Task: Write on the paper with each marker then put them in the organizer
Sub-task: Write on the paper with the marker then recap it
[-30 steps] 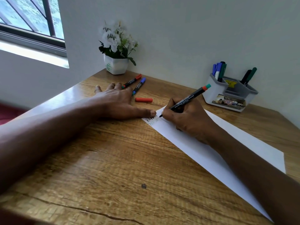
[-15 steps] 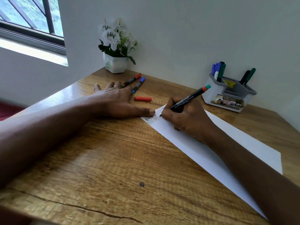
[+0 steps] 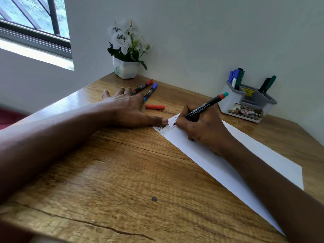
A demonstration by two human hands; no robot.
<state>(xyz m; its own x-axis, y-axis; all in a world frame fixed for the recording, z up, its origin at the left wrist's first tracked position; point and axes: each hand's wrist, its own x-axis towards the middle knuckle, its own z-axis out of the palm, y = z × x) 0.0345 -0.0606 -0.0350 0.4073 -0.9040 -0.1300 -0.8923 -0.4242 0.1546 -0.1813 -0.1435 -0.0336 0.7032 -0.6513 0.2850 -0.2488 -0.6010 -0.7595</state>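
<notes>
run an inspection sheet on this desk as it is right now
surface: wooden desk, crack near the front edge
job's things: paper with writing at its far corner; red cap lying loose; red-capped marker and blue-capped marker lying side by side; organizer holding stored markers
clutter: flower pot in the corner
hands: left hand flat, thumb at the paper's corner; right hand grips marker, tip on paper
cables: nothing seen
surroundings: white wall, window
</notes>
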